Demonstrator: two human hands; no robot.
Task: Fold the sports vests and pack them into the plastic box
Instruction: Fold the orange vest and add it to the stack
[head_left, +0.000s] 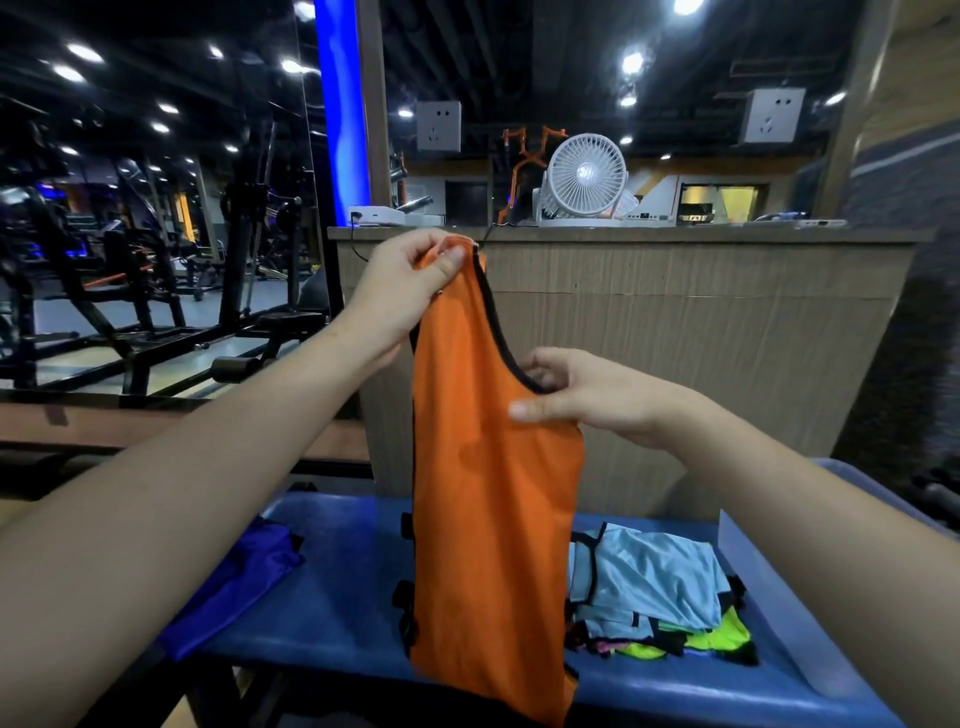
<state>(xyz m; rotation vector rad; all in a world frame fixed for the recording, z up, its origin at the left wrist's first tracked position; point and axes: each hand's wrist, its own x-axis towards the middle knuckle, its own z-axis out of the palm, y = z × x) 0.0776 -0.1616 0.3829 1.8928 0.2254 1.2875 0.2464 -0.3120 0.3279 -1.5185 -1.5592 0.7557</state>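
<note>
An orange vest (493, 519) with black trim hangs upright in front of me, its lower end near the blue bench (337, 613). My left hand (405, 296) pinches its top strap high up. Lower and to the right, my right hand (587, 400) pinches the black-trimmed edge of the armhole. A heap of vests lies on the bench to the right: a light blue vest (654, 582) on top, neon yellow vests (727, 634) underneath. A purple vest (234, 587) lies at the bench's left edge. A translucent plastic box (753, 566) shows at the right, mostly behind my right arm.
A wooden counter (675, 312) rises right behind the bench, with a white desk fan (584, 179) on top. Gym machines (130, 291) fill the floor to the left.
</note>
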